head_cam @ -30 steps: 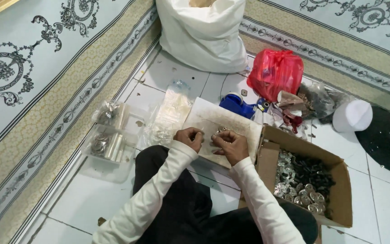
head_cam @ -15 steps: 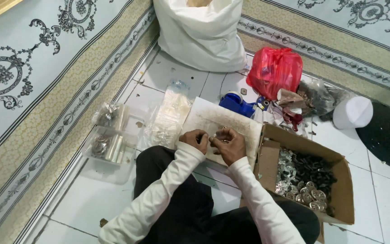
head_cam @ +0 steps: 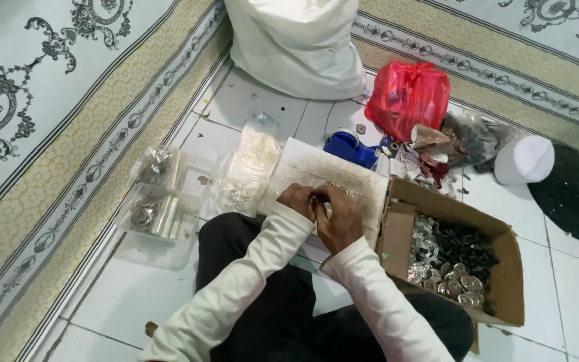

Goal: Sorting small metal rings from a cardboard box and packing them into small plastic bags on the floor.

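While the person is sitting on the white tiled floor [head_cam: 135, 295], both hands are meeting over a white board [head_cam: 330, 177] lying just ahead of the knees. Left hand [head_cam: 297, 200] and right hand [head_cam: 340, 216] are touching, fingers curled together around something small; too small to identify, and I cannot tell whether either hand is actually clamping it.

Around the board, by clock face from the hands:
- 3–4 o'clock: open cardboard box [head_cam: 504, 268] touching the board's edge, holding shiny round metal parts [head_cam: 443, 278] and dark parts [head_cam: 467, 245].
- 9 o'clock: clear plastic bags [head_cam: 159, 194] with metal pieces inside, sitting on the floor.
- 10–11 o'clock: a stack of clear plastic sleeves [head_cam: 252, 167] lying beside the board.
- 12 o'clock: blue tape dispenser [head_cam: 348, 146] just past the board's far edge; behind it a large white sack [head_cam: 296, 43].
- 1 o'clock: red plastic bag [head_cam: 408, 97], with crumpled scraps near it.
- 2 o'clock: white cap [head_cam: 523, 159], well apart from the hands, next to a black cloth item [head_cam: 577, 201].

Patterned carpet [head_cam: 41, 134] is bordering the tiles on the left and at the top.
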